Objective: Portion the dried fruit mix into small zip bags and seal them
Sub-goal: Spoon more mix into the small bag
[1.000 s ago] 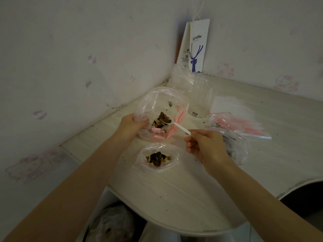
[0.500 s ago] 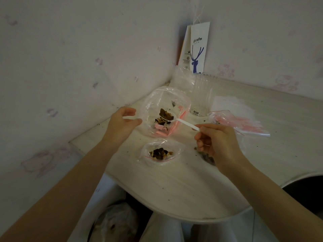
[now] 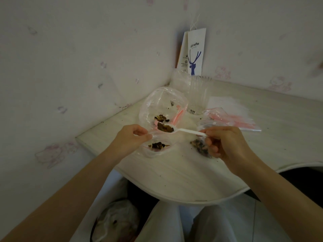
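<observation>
My right hand (image 3: 225,144) pinches the handle of a white plastic spoon (image 3: 187,131); its bowl carries a heap of dried fruit (image 3: 165,128). The loaded bowl hovers just above the mouth of a small zip bag (image 3: 157,151) that lies on the table with some fruit inside. My left hand (image 3: 129,137) pinches that bag's upper edge. Behind them stands the large clear bag (image 3: 162,103), with a little fruit mix at its bottom. A filled small bag (image 3: 200,147) lies partly hidden under my right hand.
A pile of empty zip bags with pink strips (image 3: 234,119) lies right of centre. Clear plastic cups (image 3: 199,95) and a white paper coffee bag (image 3: 195,51) stand in the corner. The table's curved edge (image 3: 174,198) is near me, with a lined bin (image 3: 115,222) below.
The spoon came out of the large bag loaded with fruit and moved toward the small bag. My left hand let go of the large bag and took the small bag's edge.
</observation>
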